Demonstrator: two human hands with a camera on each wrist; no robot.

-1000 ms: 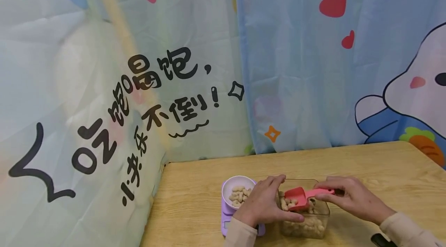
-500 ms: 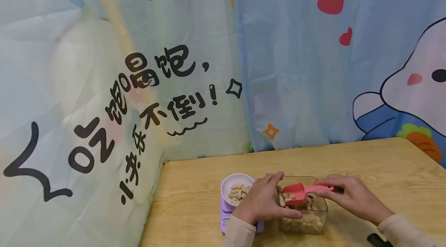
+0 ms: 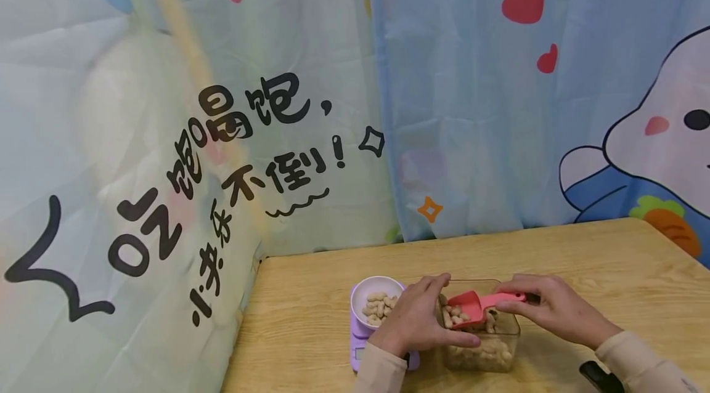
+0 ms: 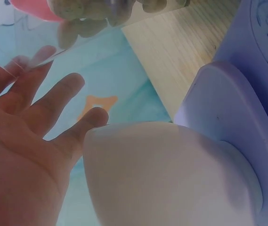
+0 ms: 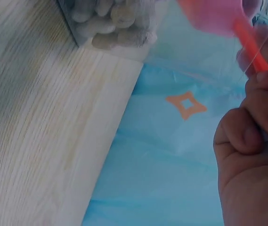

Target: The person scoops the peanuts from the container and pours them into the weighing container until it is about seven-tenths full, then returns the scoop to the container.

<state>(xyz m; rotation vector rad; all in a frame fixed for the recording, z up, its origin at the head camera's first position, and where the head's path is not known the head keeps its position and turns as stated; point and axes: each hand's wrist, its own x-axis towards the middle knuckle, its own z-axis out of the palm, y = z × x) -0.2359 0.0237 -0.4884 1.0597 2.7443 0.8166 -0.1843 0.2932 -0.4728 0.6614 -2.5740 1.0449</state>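
A clear rectangular container of peanuts in the shell stands on the table. My right hand pinches the handle of a pink-red scoop, with the scoop's head inside the container among peanuts. How much the scoop carries is hard to tell. Against the container's left side rests my left hand, fingers spread and fairly straight, thumb along the front. Just left of that hand, a white bowl with several peanuts sits on a purple kitchen scale. The left hand and sleeve partly cover the bowl and scale.
A wooden table carries everything. A black object lies by the right sleeve, partly cut off by the frame. Printed curtains hang along the table's left and back edges.
The right hand and scoop have shifted slightly left within the container. My left hand keeps its place on the container's side. The head view has drifted a little.
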